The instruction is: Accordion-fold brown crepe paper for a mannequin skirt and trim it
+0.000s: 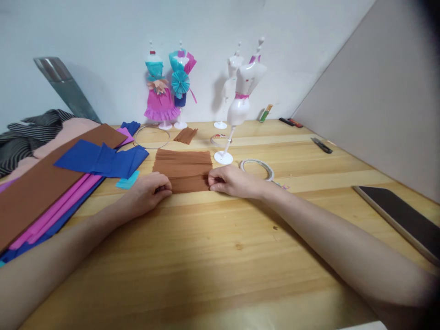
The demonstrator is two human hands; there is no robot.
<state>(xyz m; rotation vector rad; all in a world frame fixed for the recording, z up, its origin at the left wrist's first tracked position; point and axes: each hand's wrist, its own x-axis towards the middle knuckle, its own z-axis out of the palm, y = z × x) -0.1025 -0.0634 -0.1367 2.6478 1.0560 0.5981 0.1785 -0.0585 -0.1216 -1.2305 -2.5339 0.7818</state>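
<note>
A piece of brown crepe paper (184, 162) with crimped side edges lies flat on the wooden table (192, 256), creased across its width. My left hand (149, 190) pinches its near left corner with the fingers curled. At the near right edge, my right hand (233, 181) grips the same sheet between thumb and fingers. Just behind the right hand stands a white mini dress form (240, 110) with a pink band at its waist. A smaller brown paper scrap (186, 135) rests beyond the sheet.
Folded blue paper (103, 158) and a long brown strip (51, 183) are piled left. Two dressed forms, one in a pink skirt (160, 103), stand by the wall. Right are a tape roll (257, 168), a cutter (322, 145) and a phone (398, 215).
</note>
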